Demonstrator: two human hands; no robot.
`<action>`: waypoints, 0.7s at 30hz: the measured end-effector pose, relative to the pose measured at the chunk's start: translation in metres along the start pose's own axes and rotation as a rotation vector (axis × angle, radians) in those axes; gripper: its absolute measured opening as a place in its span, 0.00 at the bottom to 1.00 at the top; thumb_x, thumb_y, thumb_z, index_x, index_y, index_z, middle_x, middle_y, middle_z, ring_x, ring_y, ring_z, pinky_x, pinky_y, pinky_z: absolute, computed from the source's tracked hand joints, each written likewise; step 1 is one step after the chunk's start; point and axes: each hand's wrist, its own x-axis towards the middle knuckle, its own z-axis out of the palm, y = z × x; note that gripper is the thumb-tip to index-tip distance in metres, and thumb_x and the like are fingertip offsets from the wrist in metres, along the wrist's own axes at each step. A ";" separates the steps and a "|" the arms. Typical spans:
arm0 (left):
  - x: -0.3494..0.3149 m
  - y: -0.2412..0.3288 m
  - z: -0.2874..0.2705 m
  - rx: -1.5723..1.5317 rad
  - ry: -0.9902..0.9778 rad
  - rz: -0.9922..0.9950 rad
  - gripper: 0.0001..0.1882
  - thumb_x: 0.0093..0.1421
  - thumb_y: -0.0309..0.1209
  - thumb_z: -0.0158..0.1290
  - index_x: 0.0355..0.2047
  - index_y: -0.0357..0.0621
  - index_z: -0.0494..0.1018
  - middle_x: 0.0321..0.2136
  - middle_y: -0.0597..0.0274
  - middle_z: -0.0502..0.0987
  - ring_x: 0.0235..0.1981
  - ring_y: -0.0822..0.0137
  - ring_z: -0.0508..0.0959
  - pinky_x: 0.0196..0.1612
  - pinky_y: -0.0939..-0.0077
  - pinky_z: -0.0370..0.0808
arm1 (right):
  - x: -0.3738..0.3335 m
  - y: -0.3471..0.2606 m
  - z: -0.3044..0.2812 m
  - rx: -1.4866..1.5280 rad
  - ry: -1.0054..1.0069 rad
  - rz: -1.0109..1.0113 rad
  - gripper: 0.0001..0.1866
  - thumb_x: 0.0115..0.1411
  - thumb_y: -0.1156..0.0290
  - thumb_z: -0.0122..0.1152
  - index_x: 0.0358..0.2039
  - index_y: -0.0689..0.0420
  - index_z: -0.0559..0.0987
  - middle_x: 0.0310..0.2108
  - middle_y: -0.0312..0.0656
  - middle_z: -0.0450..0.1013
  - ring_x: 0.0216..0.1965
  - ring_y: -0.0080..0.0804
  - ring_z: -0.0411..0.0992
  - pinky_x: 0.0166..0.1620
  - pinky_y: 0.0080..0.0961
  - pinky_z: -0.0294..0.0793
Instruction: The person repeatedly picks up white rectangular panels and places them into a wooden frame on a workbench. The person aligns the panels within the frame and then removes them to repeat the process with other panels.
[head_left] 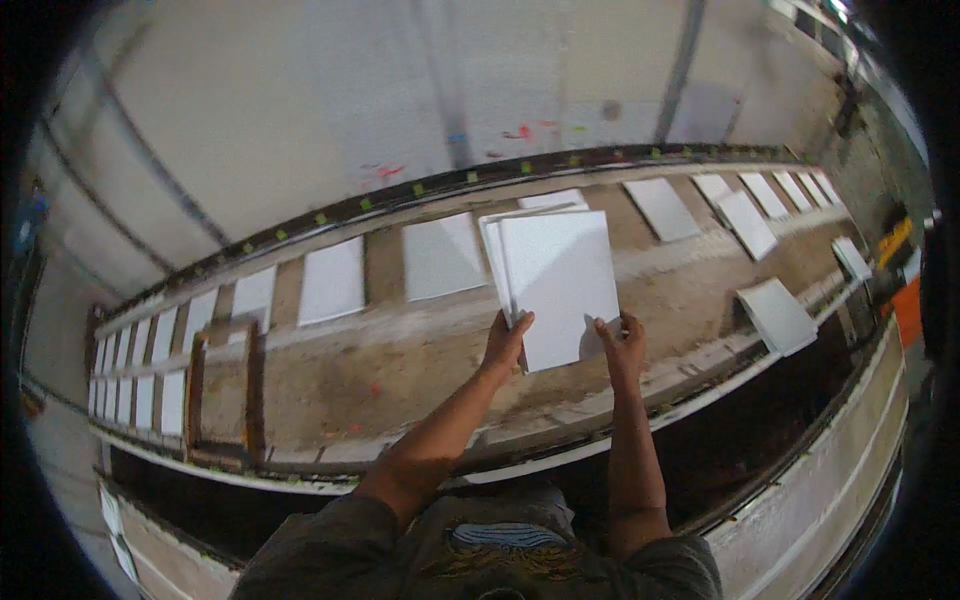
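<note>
The left hand is closed on the lower left edge of a small stack of flat, white rectangular panels; the right hand pinches its lower right edge, thumb on the upper face. The stack is held over a long brown table. Left of the stack stands a brown rectangular wooden frame, with brown surface inside it. Loose white panels lie on both sides of the stack.

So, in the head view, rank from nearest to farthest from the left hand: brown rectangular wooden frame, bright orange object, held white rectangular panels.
1. White panels: touching the left hand.
2. Wooden frame: to the left.
3. Orange object: far right.
</note>
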 end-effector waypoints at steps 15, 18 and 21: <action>-0.134 0.042 -0.318 -0.052 0.449 -0.033 0.38 0.67 0.59 0.48 0.58 0.33 0.70 0.47 0.53 0.78 0.47 0.64 0.76 0.52 0.67 0.72 | -0.168 -0.156 0.204 0.094 -0.698 -0.141 0.26 0.52 0.58 0.76 0.42 0.63 0.76 0.32 0.41 0.75 0.34 0.28 0.73 0.38 0.31 0.74; -0.145 0.056 -0.335 0.024 0.532 -0.022 0.37 0.68 0.59 0.48 0.55 0.33 0.72 0.44 0.57 0.79 0.44 0.65 0.77 0.50 0.69 0.73 | -0.162 -0.119 0.254 0.169 -0.717 -0.298 0.25 0.53 0.60 0.75 0.44 0.63 0.77 0.31 0.39 0.75 0.32 0.24 0.71 0.36 0.27 0.71; -0.140 0.016 -0.385 -0.307 0.543 0.072 0.37 0.68 0.59 0.47 0.54 0.32 0.73 0.42 0.58 0.79 0.42 0.66 0.77 0.48 0.70 0.74 | -0.186 -0.125 0.300 0.227 -0.667 -0.255 0.22 0.55 0.61 0.74 0.43 0.63 0.79 0.29 0.38 0.75 0.29 0.23 0.70 0.33 0.24 0.70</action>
